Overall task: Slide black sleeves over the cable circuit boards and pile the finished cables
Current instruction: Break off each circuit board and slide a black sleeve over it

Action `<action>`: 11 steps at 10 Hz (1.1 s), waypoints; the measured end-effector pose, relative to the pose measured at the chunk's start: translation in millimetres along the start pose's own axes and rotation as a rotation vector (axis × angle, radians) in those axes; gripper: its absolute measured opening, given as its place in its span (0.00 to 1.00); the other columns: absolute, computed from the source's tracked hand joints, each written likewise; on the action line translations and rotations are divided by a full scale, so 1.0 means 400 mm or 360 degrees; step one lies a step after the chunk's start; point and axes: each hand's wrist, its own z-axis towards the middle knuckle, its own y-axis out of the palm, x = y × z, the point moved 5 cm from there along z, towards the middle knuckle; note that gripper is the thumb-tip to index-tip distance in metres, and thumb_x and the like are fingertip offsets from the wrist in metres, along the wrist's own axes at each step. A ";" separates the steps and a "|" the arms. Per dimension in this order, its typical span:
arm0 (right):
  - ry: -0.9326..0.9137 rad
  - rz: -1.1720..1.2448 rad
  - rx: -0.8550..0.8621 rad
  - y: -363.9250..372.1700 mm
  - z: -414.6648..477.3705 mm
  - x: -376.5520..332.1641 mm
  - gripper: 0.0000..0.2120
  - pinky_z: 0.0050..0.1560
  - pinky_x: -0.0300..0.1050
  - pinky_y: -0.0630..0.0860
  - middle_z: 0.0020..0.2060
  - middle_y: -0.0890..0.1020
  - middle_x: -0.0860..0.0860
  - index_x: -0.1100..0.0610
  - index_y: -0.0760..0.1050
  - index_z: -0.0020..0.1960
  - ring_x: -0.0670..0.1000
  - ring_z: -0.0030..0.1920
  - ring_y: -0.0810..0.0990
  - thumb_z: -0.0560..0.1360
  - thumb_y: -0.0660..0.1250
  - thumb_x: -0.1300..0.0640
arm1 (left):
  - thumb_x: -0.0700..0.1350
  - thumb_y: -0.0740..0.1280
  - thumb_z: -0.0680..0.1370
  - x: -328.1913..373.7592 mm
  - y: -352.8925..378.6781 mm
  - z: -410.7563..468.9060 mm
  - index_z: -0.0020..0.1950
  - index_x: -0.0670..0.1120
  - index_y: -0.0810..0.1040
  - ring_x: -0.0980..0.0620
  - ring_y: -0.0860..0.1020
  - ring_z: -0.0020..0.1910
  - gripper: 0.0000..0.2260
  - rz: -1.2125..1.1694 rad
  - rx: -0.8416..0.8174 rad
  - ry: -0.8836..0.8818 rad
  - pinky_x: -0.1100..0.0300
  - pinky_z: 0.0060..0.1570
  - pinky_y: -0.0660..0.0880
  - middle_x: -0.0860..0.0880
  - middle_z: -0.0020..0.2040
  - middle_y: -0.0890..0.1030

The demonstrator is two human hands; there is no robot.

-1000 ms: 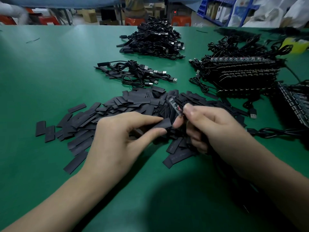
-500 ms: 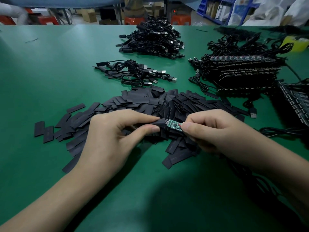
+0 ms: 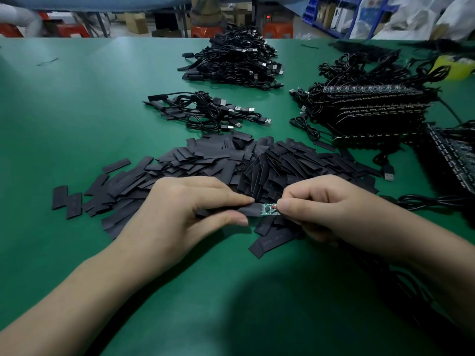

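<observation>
Both hands meet low over the near middle of the green table (image 3: 77,111), almost touching. The left hand (image 3: 180,209) pinches a black sleeve (image 3: 250,209) between thumb and forefinger, its open mouth facing right. The right hand (image 3: 323,209) pinches the far end of a small green circuit board (image 3: 270,209), fingers curled tight. The board lies level between the two hands, its left end already inside the sleeve and the rest bare (a bit of red wire shows right at the fingertips). A black cable (image 3: 424,201) lies on the table past the right wrist, running towards the right edge.

Just behind the hands, a wide heap of loose sleeves (image 3: 231,160) sprawls across the middle of the table, thinning out towards the left. Beyond it sits a small pile of sleeved cables (image 3: 205,111) with their USB plugs pointing right. A much bigger pile of cables (image 3: 236,62) sits near the far edge. Towards the right edge is a stack of bare boards (image 3: 372,111) tangled in their cables, and a yellow object (image 3: 455,68) sits near the far right corner.
</observation>
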 end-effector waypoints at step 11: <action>-0.0396 0.0213 0.0325 0.011 0.004 -0.015 0.05 0.30 0.44 0.66 0.30 0.73 0.49 0.51 0.77 0.47 0.49 0.29 0.69 0.76 0.68 0.49 | 0.49 0.73 0.75 -0.004 0.012 0.011 0.52 0.50 0.86 0.56 0.82 0.46 0.08 -0.0199 0.0235 0.0201 0.58 0.46 0.77 0.56 0.46 0.84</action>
